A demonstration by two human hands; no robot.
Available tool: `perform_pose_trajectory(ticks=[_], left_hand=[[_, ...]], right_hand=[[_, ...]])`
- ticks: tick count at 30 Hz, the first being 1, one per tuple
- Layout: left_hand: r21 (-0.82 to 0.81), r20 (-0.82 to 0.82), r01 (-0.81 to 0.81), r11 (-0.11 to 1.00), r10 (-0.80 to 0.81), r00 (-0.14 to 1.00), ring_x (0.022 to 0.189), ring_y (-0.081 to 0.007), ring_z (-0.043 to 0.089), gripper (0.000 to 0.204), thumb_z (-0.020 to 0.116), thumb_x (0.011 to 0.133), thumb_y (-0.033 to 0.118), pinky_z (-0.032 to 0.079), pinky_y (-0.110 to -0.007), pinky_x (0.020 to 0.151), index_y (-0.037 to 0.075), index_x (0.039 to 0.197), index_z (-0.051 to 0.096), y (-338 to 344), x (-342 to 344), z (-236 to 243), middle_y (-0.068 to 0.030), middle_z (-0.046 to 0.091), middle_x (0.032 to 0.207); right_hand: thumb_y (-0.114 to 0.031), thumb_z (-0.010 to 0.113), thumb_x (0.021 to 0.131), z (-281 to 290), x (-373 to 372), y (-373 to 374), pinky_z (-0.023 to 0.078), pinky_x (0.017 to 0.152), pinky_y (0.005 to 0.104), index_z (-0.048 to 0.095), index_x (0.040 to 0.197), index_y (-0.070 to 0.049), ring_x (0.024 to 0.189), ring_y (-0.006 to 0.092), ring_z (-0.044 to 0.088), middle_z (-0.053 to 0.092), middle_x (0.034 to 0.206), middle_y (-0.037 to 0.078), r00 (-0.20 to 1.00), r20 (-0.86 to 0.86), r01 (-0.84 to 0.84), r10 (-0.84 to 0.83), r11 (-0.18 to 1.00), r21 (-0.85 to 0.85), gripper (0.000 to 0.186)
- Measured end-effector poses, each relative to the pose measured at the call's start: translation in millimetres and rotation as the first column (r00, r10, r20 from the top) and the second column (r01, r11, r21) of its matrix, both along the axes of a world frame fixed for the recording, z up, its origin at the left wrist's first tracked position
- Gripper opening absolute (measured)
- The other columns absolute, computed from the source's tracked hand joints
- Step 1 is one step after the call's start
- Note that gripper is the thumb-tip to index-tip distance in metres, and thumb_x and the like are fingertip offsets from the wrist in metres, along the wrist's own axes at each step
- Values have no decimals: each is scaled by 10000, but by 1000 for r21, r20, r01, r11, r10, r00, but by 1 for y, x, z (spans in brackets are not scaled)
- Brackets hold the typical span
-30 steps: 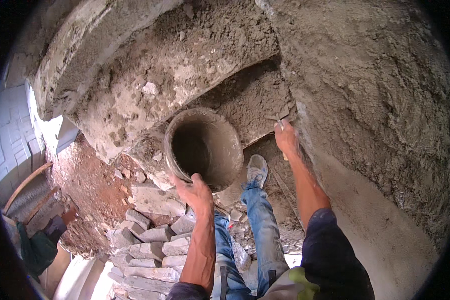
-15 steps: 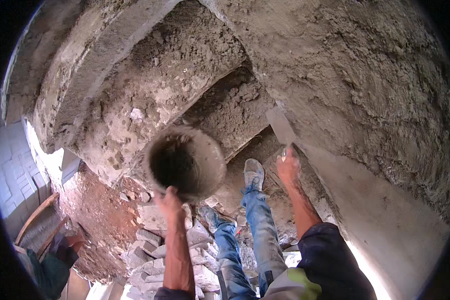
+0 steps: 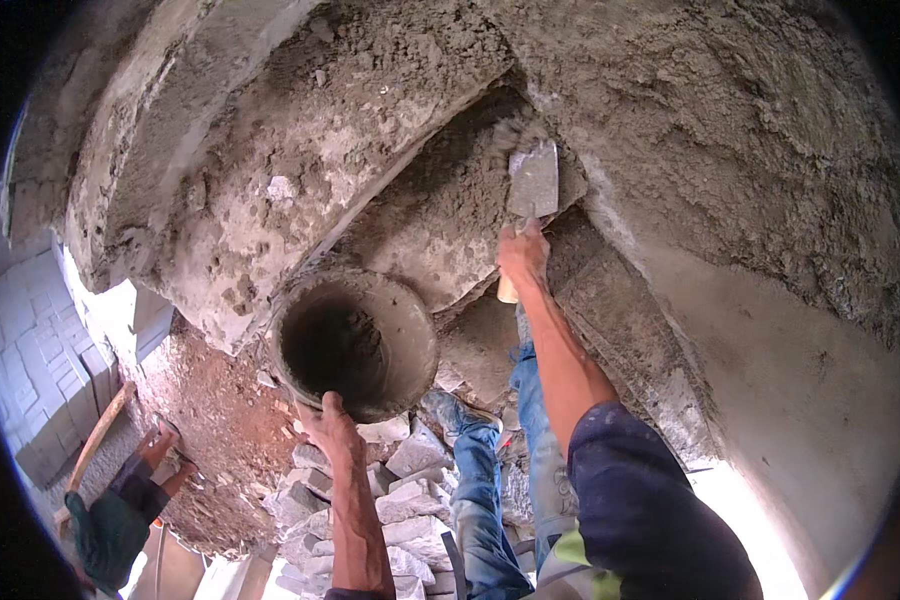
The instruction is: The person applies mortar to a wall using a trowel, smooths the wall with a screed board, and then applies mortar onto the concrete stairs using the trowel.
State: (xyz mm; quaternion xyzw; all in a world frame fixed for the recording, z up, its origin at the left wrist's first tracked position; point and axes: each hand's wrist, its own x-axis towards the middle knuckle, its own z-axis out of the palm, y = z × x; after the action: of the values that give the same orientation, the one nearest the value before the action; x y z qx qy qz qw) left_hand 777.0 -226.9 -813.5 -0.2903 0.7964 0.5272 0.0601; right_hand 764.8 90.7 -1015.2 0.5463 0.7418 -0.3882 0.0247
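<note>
My left hand (image 3: 334,430) grips the near rim of a round, mortar-caked bucket (image 3: 410,345), tilted so that its dark inside shows, with some wet mortar (image 3: 362,338) in it. My right hand (image 3: 523,255) is closed around the handle of a trowel (image 3: 534,182) with a flat, squarish metal blade. That blade is over a rough step (image 3: 420,225), at its right end close to the wall. Loose mortar (image 3: 510,135) lies blurred just past the blade's tip. The bucket hangs at the step's near left edge.
A rough plastered wall (image 3: 730,170) rises on the right. Broken stones and blocks (image 3: 410,510) are piled below the bucket, left of my legs. Another person (image 3: 120,520) is at the lower left, beside a curved wooden handle (image 3: 100,430). A higher step (image 3: 300,150) lies beyond.
The trowel has swung left and farther away, from beside the wall onto the step. The bucket has shifted slightly left and nearer. The other person shows more fully.
</note>
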Motion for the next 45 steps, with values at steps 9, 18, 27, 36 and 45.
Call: perform_pose_trajectory(ticks=[9,18,27,36,45], left_hand=[[-63,-13,10,998,-11,1000,797,-155,513,371,502,767,25,441,-269,738,-52,1129,527,4,-5,2,-75,584,969],[38,-41,-37,999,39,998,906,-166,543,456,493,762,15,424,-263,850,-28,1216,482,-3,-4,-8,-84,581,1076],[170,-94,1,986,15,995,768,-137,498,481,533,717,-7,420,-263,697,17,1196,494,35,-18,3,-20,555,942],[188,44,-92,978,85,995,799,-141,502,444,515,767,-37,424,-254,707,-6,1208,472,57,-26,-31,-56,563,989],[255,146,-255,933,224,964,905,-217,574,398,517,817,17,495,-341,812,-9,1213,479,34,-10,-41,-119,578,1093]], right_hand=[[-341,613,802,-32,4,-41,480,782,498,569,1077,-99,909,361,610,631,940,192,805,347,-472,481,874,-118,369],[-205,603,879,-27,-123,-92,410,366,301,382,905,-136,441,161,492,482,606,35,707,-173,359,-686,559,-747,233],[-253,588,889,92,-22,-62,478,463,406,430,1141,6,530,276,581,572,708,158,905,-382,-248,188,962,-113,395],[-246,519,917,144,-2,32,544,575,449,512,1045,-62,654,343,664,641,749,153,783,234,-622,577,734,273,225],[-235,524,920,20,-22,92,539,672,484,453,1083,-40,847,405,649,599,941,264,777,399,-621,487,699,354,264]])
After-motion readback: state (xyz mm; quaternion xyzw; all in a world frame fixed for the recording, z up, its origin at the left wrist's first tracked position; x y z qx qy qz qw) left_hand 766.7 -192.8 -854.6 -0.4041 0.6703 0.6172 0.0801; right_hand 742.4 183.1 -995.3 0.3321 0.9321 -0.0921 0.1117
